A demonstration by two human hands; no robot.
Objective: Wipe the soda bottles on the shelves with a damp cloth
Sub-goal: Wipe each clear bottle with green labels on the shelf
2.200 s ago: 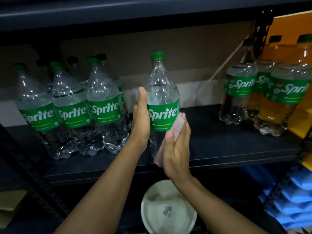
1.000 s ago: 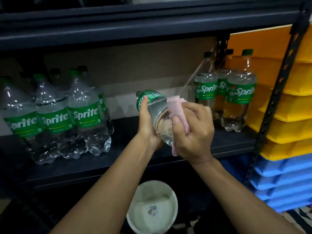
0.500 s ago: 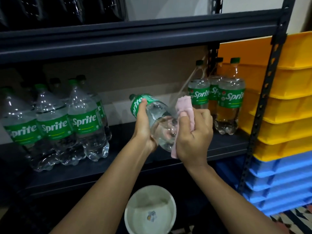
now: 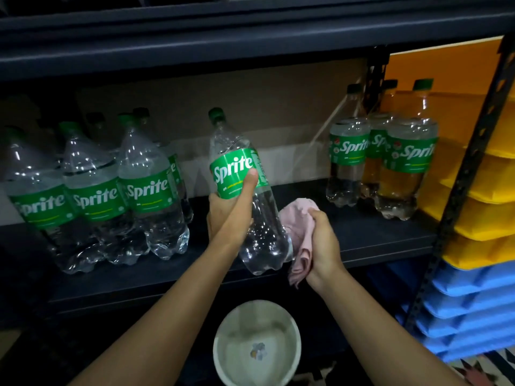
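- One clear plastic Sprite bottle with a green label and green cap (image 4: 264,232) is out of the rows. It is held in the air in front of the dark metal shelf board (image 4: 376,240).
- Half a second ago this bottle lay tipped almost flat, base towards the camera. Now it has swung back near upright, with the cap leaning a little to the left.
- The left hand (image 4: 228,215) has its grip wrapped round the bottle's waist, thumb pressed on the label.
- The right hand (image 4: 323,243) has its grip closed on a bunched pale pink cloth (image 4: 299,218). The cloth was on the bottle's base before. It now sits at the bottle's lower right flank, touching or just beside it; I cannot tell which.
- The base wipe looks finished. What seems left for this bottle is a last pass down its side, or setting it back on the board.
- Left of the held bottle stands a cluster of clear Sprite bottles (image 4: 147,190).
- Right of it stands a smaller group of Sprite bottles (image 4: 409,162).
- Below it is a round white bowl (image 4: 218,349).
- Nothing shows which of the standing bottles are already clean.
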